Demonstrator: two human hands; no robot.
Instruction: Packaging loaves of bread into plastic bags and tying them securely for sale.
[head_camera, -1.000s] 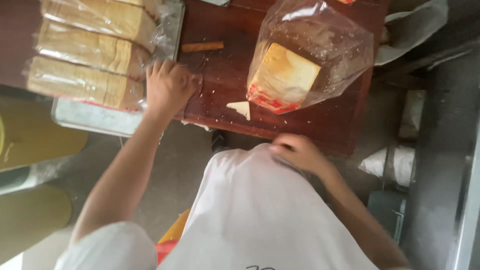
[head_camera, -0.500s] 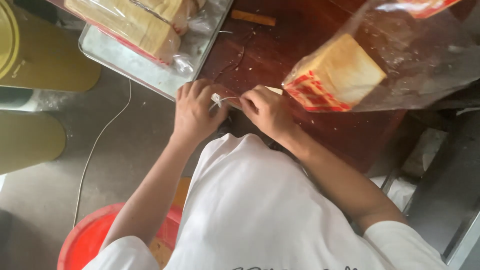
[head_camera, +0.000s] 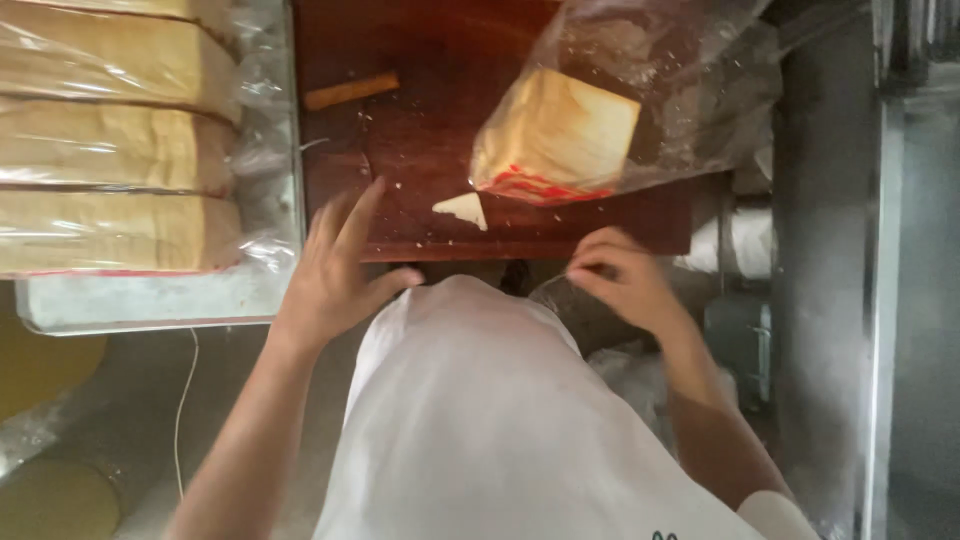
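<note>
My left hand (head_camera: 335, 265) rests with its fingers spread on the near edge of a dark wooden table (head_camera: 430, 150), holding nothing. My right hand (head_camera: 620, 275) hovers at the table's near right corner with its fingers curled in; I see nothing clearly held in it. Between the hands, a small triangular scrap of bread (head_camera: 462, 208) lies on the wood. Just beyond it sits a clear plastic bag of sliced bread (head_camera: 560, 130) with a red band at its bottom. My white shirt fills the lower middle of the view.
A metal tray (head_camera: 150, 300) at the left holds three bagged loaves (head_camera: 110, 150). A short brown stick (head_camera: 350, 90) lies on the table behind my left hand. Crumbs dot the wood. A grey metal post (head_camera: 830, 250) stands at the right.
Half a second ago both hands met over a small white piece at the table edge. They have since separated: the left hand opened onto the table, the right pulled back to the right.
</note>
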